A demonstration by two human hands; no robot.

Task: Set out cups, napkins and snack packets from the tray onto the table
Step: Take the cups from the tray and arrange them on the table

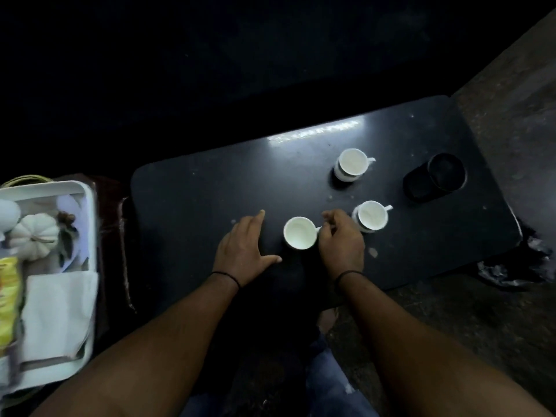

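Observation:
Three white cups stand on the dark table [192,206]. The nearest cup [300,233] sits between my hands. My right hand [341,239] pinches its handle with curled fingers. My left hand [245,251] rests flat on the table just left of that cup, fingers straight. A second cup [371,216] stands right behind my right hand, and a third cup [352,164] stands farther back. At the left, the white tray [90,236] holds a white napkin [57,311] and a yellow snack packet [7,299].
A small white pumpkin [34,236] and dried leaves lie at the tray's far end. A black round holder [434,180] sits at the table's right side. Crumpled foil [505,272] lies on the floor past the table's right corner. My jeans show below the table.

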